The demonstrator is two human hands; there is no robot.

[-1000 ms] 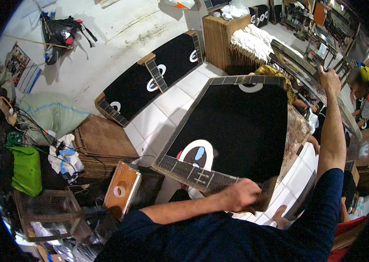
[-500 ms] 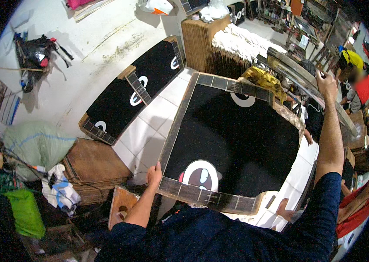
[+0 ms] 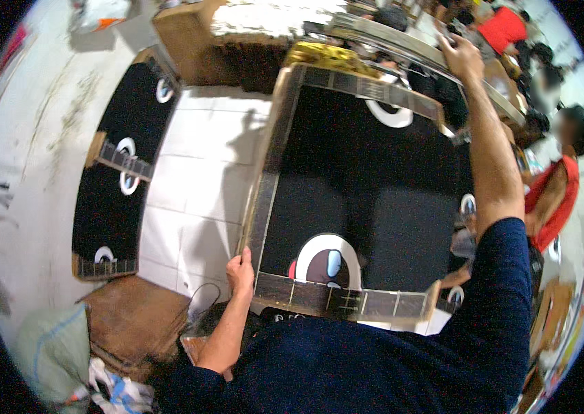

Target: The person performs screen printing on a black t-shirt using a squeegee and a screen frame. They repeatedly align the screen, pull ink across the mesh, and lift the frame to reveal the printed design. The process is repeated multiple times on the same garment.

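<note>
A large black panel with white cartoon-eye prints lies before my body, edged by dark wooden strips with pale marks. My left hand is closed on its left edge, close to the near corner, thumb on top. Beyond the panel's far right corner runs a long grey wooden bar. My right arm reaches out to it, and my right hand looks closed on the bar; the fingertips partly show past its far side. Crumpled yellow sheeting sits behind the panel's far edge.
Similar black panels lie in a row along the white wall at left. A brown board stack and a pale green sack stand near left. White material tops a far stack. At right is a person in red.
The view has swung right, so the wall panels and stacks sit farther left. My right hand and the bar appear farther up and left. Both hands keep their grip.
</note>
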